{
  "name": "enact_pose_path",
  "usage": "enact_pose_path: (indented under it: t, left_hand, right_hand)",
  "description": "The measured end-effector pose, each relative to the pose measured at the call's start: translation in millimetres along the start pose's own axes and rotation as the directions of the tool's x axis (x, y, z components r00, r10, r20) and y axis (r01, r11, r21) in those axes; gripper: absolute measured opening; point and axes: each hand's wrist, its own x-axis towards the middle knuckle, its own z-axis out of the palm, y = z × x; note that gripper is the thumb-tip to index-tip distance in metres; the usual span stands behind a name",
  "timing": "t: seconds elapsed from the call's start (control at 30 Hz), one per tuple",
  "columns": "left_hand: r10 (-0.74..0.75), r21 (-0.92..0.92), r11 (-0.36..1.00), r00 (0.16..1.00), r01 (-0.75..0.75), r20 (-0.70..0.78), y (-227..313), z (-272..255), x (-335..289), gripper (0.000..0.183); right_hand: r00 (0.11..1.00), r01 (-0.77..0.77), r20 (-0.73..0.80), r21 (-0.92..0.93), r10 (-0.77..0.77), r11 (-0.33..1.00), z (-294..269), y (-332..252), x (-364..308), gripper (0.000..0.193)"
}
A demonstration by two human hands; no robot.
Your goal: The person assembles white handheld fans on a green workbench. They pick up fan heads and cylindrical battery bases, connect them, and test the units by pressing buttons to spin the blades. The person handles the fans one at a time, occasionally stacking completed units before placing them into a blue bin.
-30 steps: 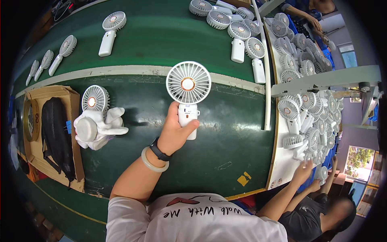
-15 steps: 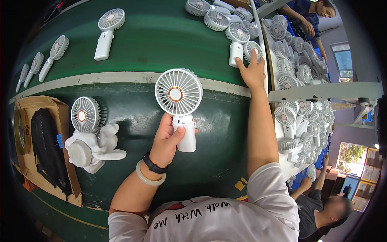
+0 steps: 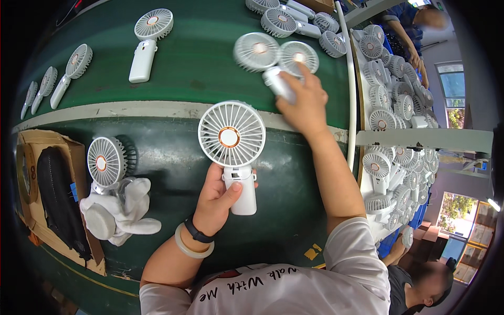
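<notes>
My left hand (image 3: 214,206) is closed around the handle of a white handheld fan (image 3: 231,144), held upright with its round grille and orange-ringed hub in view. Over the green belt (image 3: 194,63), my right hand (image 3: 306,105) grips two more white fans, smeared by motion. The left fan (image 3: 256,52) has its handle by my thumb. My fingers reach onto the grille of the right fan (image 3: 298,59), whose handle is hidden under my hand. Whether these two touch the belt I cannot tell.
More fans (image 3: 278,22) lie at the belt's far right, and several stand or lean at its left. A fan (image 3: 105,160) stands by a white glove (image 3: 123,212) and a cardboard box (image 3: 86,173). Right of a white rail are heaped fans (image 3: 382,121) and two people.
My right hand has moved left and toward me, carrying two fans away from the group at the right rail. My left hand still holds its fan, slightly lower in view.
</notes>
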Motion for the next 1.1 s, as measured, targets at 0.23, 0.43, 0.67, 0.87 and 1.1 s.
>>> enact_pose_path:
  t: [0.23, 0.43, 0.67, 0.87, 1.1]
  left_hand:
    - [-0.033, -0.031, 0.999, 0.999, 0.032, -0.024, 3.6, -1.2, -0.2, 0.046]
    - [-0.080, -0.037, 0.996, 0.996, 0.081, 0.037, 1.6, -1.1, 1.8, 0.048]
    - [-0.030, 0.000, 1.000, 0.999, 0.030, 0.031, -2.1, -3.2, 5.1, 0.049]
    - [0.001, 0.023, 1.000, 0.999, -0.002, 0.034, -5.0, -3.7, 3.6, 0.045]
    - [0.052, 0.046, 0.998, 0.999, -0.052, -0.015, -5.5, -4.1, 3.0, 0.044]
  right_hand:
    - [0.931, 0.185, -0.363, 0.389, -0.034, 0.903, -8.0, -0.9, 75.3, 0.029]
    - [0.974, -0.223, -0.072, -0.221, 0.213, 0.949, 33.7, 170.0, 136.3, 0.062]
    - [0.927, -0.351, -0.011, -0.378, 0.375, 0.857, 16.6, 69.5, 83.7, 0.056]
    - [0.981, -0.191, 0.053, 0.438, 0.187, 0.879, -11.8, 47.8, 51.0, 0.044]
    - [0.847, -0.516, -0.063, -0.331, 0.527, 0.790, -10.0, 111.1, 37.4, 0.059]
